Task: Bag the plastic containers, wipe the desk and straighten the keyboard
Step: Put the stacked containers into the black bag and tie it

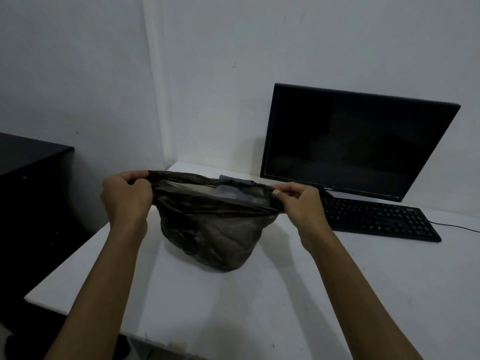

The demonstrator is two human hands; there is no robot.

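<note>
A dark, thin, translucent plastic bag (207,237) is shown resting on the white bench (298,294), its mouth stretched wide between two hands. The left hand (124,196) is curled round the left end of the bag's rim, and the right hand (298,203) pinches the right end between thumb and fingers. Pale clear plastic containers (227,193) are glimpsed through the open mouth, so the bagging step is judged to be largely done, with the mouth not yet closed or tied; how many containers lie inside cannot be told. Just behind the bag, a small bluish-grey object (235,180) is partly hidden by the rim and cannot be identified. The wiping is judged still to be done, as no cloth is held. To the right of the bag, near but apart from it, the black flat computer keyboard (376,219) lies askew to the bench's edges, below the black flat-screen monitor (358,141), and is judged not yet straightened. In front of the bag a broad stretch of bench is available for moving. The bench's left edge runs close to the left of the bag, with a black cabinet (28,183) beyond the gap; the white wall (207,74) closes off the space behind the bag.
</note>
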